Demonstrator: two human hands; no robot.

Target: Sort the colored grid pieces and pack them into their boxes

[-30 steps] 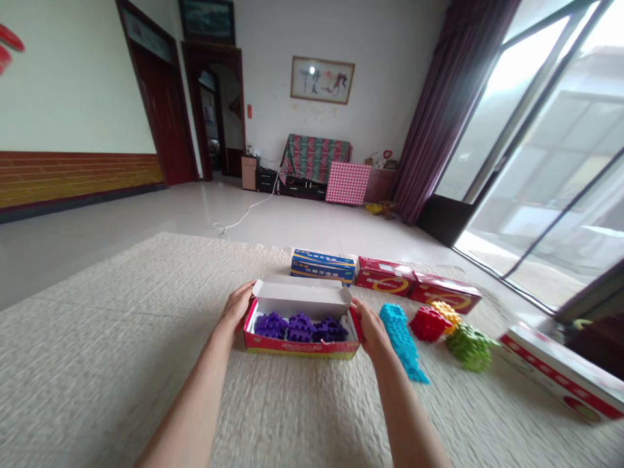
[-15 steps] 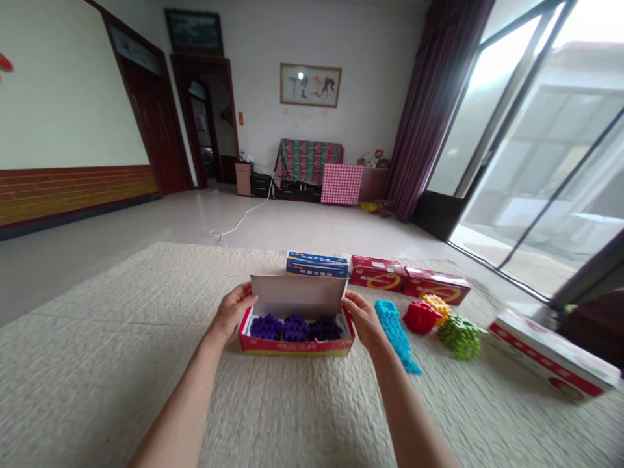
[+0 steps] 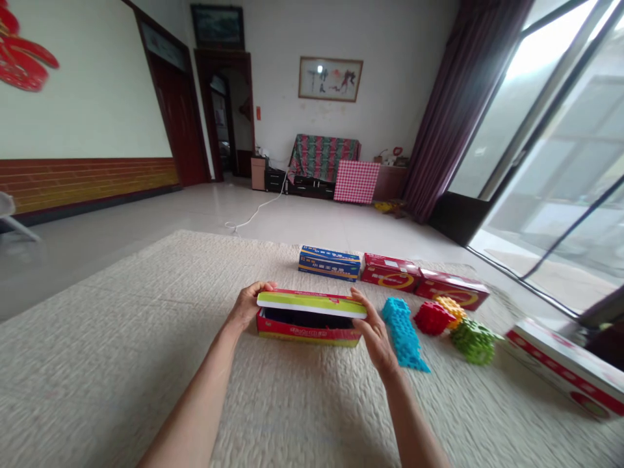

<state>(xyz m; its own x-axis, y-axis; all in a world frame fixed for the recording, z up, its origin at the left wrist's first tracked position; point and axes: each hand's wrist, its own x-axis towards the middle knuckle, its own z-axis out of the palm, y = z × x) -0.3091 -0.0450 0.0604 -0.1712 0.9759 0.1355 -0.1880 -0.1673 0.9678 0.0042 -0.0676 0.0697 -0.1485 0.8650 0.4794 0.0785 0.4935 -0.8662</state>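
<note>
A red and yellow-green cardboard box [image 3: 305, 332] lies lengthwise in front of me, its hinged lid [image 3: 312, 303] tilted down over the opening with a dark gap left along the front. My left hand [image 3: 247, 308] grips the lid's left end, fingers over its top edge. At the right end my right hand [image 3: 374, 329] holds the lid, its fingers bent around the corner. The purple pieces inside are now hidden in shadow under the lid. Right of my right hand lies a light-blue block of interlocking plastic pieces [image 3: 404, 335].
Beyond stand a blue box [image 3: 329, 263] and two dark red boxes [image 3: 390, 273]. To the right are red [image 3: 433, 318], yellow [image 3: 451, 312] and green [image 3: 474, 341] plastic piece clusters, then a white and red box [image 3: 568, 367]. All rest on a beige quilted mat [image 3: 121, 338].
The lid has swung from standing upright at the back to nearly down over the box, both hands moving with it. The purple pieces have gone out of sight. The view has shifted slightly left.
</note>
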